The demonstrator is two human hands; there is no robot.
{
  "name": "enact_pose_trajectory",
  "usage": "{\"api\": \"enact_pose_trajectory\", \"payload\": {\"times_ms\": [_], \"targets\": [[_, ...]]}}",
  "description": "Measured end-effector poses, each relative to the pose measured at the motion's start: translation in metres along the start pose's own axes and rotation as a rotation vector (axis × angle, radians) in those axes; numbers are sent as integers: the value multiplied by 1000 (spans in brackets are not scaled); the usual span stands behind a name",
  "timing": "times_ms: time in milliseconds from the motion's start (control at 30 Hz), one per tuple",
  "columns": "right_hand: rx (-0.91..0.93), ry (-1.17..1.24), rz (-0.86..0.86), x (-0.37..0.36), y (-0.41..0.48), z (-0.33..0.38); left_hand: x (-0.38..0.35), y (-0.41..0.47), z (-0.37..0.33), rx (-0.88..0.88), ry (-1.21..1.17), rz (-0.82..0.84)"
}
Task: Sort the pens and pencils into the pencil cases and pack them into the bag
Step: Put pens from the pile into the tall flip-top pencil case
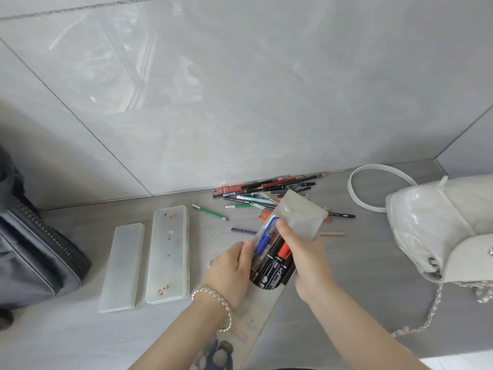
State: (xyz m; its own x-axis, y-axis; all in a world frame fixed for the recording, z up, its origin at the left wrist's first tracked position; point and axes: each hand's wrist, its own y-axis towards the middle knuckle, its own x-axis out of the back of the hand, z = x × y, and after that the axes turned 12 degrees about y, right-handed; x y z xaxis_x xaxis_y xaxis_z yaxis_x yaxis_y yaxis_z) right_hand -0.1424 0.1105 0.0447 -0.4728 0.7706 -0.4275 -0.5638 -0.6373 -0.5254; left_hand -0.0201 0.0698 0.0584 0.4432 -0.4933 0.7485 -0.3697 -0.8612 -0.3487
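Note:
I hold a translucent soft pencil pouch with its flap open, lifted over the floor. Blue, black and red markers fill it. My left hand grips the pouch's left side. My right hand grips its right side, thumb up on the pens near the mouth. Two frosted hard pencil cases lie to the left: a plain one and a longer one with small pictures. A loose pile of pens and pencils lies by the wall, with a green pencil apart.
A white shiny handbag with a loop strap and a chain lies at the right. A dark grey zipped bag lies at the left edge. A tiled wall rises just behind the pile. A printed paper strip lies under my forearms.

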Motion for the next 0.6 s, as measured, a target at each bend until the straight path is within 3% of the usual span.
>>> {"api": "enact_pose_trajectory", "payload": {"times_ms": [200, 600], "targets": [[-143, 55, -85, 0, 7, 9, -1, -7, -2, -65, 112, 6], [-110, -4, -86, -4, -1, 3, 2, -2, -16, -88, 189, 25]]}}
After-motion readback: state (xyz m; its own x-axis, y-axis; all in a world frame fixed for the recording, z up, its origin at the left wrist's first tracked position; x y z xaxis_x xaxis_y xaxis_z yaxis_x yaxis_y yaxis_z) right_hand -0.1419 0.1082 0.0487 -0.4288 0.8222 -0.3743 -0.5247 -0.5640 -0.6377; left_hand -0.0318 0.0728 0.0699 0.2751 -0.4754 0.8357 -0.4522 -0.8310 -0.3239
